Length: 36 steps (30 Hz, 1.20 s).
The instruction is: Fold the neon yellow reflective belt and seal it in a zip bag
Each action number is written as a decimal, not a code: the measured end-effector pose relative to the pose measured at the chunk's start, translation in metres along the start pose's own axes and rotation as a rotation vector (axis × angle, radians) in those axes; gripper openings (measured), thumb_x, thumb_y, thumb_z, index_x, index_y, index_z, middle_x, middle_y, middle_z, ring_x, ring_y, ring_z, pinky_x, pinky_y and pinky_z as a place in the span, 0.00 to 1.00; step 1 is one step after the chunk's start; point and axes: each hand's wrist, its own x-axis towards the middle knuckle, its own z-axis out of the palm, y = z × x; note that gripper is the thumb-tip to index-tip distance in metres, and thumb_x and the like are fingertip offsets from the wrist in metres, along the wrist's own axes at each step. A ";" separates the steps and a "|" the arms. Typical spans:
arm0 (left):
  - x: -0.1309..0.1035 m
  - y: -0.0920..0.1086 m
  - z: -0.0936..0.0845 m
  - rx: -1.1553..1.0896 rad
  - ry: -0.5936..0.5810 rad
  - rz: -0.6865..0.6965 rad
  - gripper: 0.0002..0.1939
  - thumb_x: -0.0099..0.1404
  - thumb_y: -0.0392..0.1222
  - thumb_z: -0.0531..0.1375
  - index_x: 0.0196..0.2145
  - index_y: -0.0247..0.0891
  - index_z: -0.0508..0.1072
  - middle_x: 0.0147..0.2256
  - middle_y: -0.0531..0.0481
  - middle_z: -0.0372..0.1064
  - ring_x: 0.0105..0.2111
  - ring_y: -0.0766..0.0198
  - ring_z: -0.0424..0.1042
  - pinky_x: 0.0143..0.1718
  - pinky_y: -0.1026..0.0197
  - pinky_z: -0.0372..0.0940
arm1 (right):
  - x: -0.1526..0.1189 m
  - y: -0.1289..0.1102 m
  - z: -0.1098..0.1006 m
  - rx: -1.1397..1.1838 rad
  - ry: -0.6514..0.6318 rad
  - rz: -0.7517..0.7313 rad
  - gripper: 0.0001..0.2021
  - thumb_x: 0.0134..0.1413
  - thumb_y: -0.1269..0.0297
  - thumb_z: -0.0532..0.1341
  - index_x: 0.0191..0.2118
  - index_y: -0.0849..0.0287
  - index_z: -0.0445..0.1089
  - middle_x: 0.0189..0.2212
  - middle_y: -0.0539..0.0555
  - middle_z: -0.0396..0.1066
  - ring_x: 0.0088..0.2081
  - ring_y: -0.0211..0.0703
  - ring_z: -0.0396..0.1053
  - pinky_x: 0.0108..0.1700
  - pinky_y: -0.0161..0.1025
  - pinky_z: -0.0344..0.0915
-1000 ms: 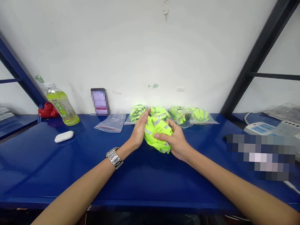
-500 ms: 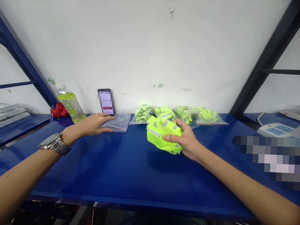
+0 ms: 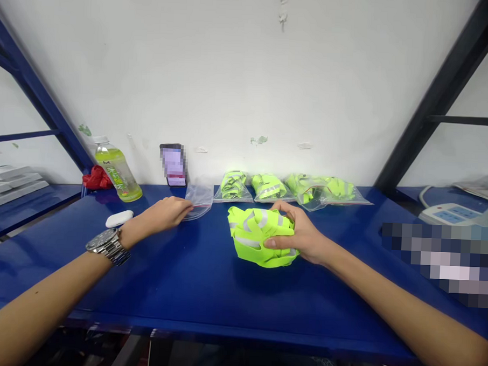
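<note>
A person's right hand [image 3: 298, 236] is gripping a bundled neon-yellow vest [image 3: 258, 235] with grey reflective stripes, fingers curled over its top and thumb pressing its near side, while the bundle is resting on the blue table [image 3: 207, 278] just in front of the middle of the back row. The left hand [image 3: 168, 213], a metal watch [image 3: 107, 244] showing on its wrist, is pinching the near edge of an empty clear zip bag [image 3: 198, 200] between closed fingertips, the bag lying flat on the table to the left of the vest and apart from it. Along the white wall, three sealed bags of yellow vests [image 3: 268, 187] are sitting side by side, just behind the held bundle. A phone [image 3: 172, 165] is leaning upright against the wall behind the empty bag, and a bottle of green drink [image 3: 117, 169] is standing tilted further left beside a red cloth [image 3: 96, 177]. A white earbud case [image 3: 119, 218] is lying on the table near the left wrist. A white power strip [image 3: 448, 212] is sitting on the neighbouring shelf at far right
</note>
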 end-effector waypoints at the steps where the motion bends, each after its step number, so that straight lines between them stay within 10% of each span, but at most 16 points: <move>1: 0.001 0.009 -0.001 -0.006 0.012 0.004 0.18 0.70 0.47 0.46 0.34 0.37 0.72 0.28 0.44 0.72 0.28 0.59 0.71 0.30 0.61 0.60 | 0.000 -0.001 0.000 -0.010 -0.029 0.002 0.24 0.31 0.70 0.75 0.34 0.57 0.62 0.29 0.48 0.72 0.29 0.40 0.71 0.28 0.35 0.69; 11: 0.008 0.111 -0.011 -0.242 0.261 0.121 0.10 0.68 0.37 0.48 0.28 0.38 0.61 0.24 0.52 0.64 0.23 0.66 0.62 0.25 0.62 0.52 | -0.001 -0.005 -0.003 -0.029 -0.123 0.051 0.25 0.31 0.72 0.74 0.35 0.57 0.62 0.29 0.48 0.71 0.29 0.40 0.70 0.29 0.36 0.68; 17: 0.000 0.119 -0.021 -0.247 0.350 0.043 0.13 0.72 0.42 0.44 0.30 0.39 0.59 0.23 0.53 0.59 0.22 0.66 0.59 0.25 0.61 0.51 | 0.002 -0.005 -0.011 -0.074 -0.034 0.060 0.24 0.30 0.69 0.75 0.33 0.57 0.61 0.30 0.48 0.70 0.30 0.41 0.70 0.30 0.37 0.69; 25: -0.019 0.141 -0.038 -0.185 0.110 0.277 0.11 0.72 0.38 0.43 0.32 0.39 0.59 0.26 0.51 0.62 0.22 0.66 0.58 0.24 0.60 0.53 | 0.002 0.000 -0.010 -0.033 -0.020 0.099 0.24 0.31 0.65 0.74 0.34 0.57 0.62 0.29 0.47 0.69 0.28 0.40 0.70 0.29 0.39 0.70; 29: -0.022 0.129 -0.046 -0.064 0.163 0.427 0.11 0.71 0.45 0.49 0.39 0.39 0.67 0.41 0.42 0.66 0.41 0.55 0.65 0.39 0.53 0.63 | 0.001 0.000 -0.012 0.002 -0.024 0.134 0.23 0.30 0.67 0.74 0.34 0.58 0.62 0.29 0.47 0.70 0.28 0.40 0.71 0.28 0.37 0.69; 33: -0.018 0.110 -0.038 -0.094 0.188 0.469 0.35 0.52 0.67 0.61 0.51 0.45 0.63 0.62 0.35 0.46 0.59 0.37 0.53 0.51 0.38 0.60 | 0.000 -0.004 -0.006 0.055 -0.046 0.148 0.22 0.31 0.67 0.74 0.33 0.58 0.63 0.28 0.47 0.70 0.27 0.40 0.71 0.28 0.37 0.70; 36: -0.014 0.108 -0.020 -0.206 0.260 0.429 0.42 0.51 0.66 0.63 0.55 0.43 0.55 0.58 0.34 0.55 0.57 0.41 0.60 0.51 0.39 0.62 | 0.000 -0.004 0.000 0.092 -0.064 0.158 0.23 0.32 0.67 0.74 0.34 0.58 0.63 0.28 0.47 0.71 0.27 0.40 0.71 0.29 0.38 0.71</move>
